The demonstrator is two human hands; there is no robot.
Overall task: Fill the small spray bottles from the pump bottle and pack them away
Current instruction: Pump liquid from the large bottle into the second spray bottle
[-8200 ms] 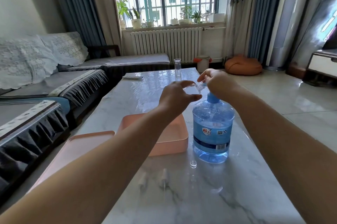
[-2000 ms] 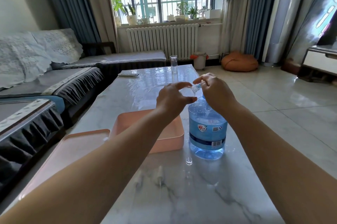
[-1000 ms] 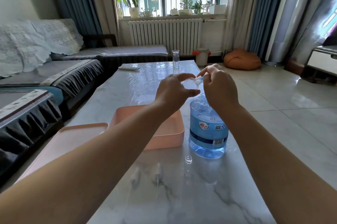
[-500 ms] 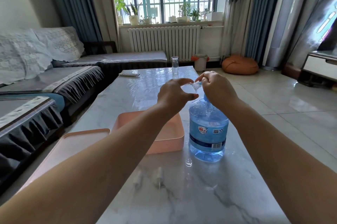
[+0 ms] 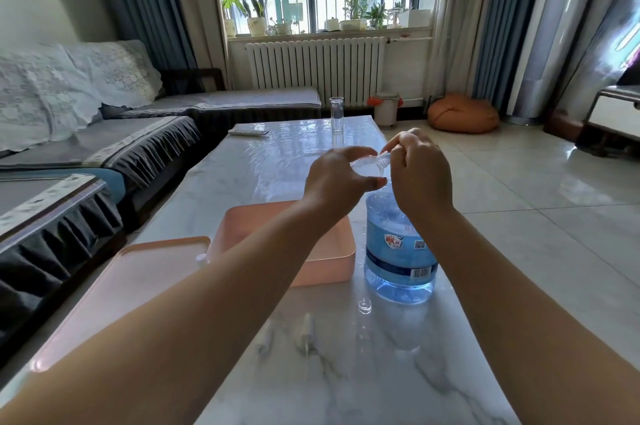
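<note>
Head view shows your left hand pinching a small clear plastic spray bottle between thumb and curled fingers. Its long axis lies nearly level, with the threaded neck pointing right and slightly up toward your right hand. That hand has its fingers curled closed over the top of the blue translucent pump bottle; what they clutch there is hidden. The ribbed, labelled pump bottle stands upright on the glossy white marble tabletop, directly below your right hand. Just left of it, under your left wrist, sits a smooth peach plastic box. Nearer you than both hands lie a tiny clear cap and two whitish spray heads.
</note>
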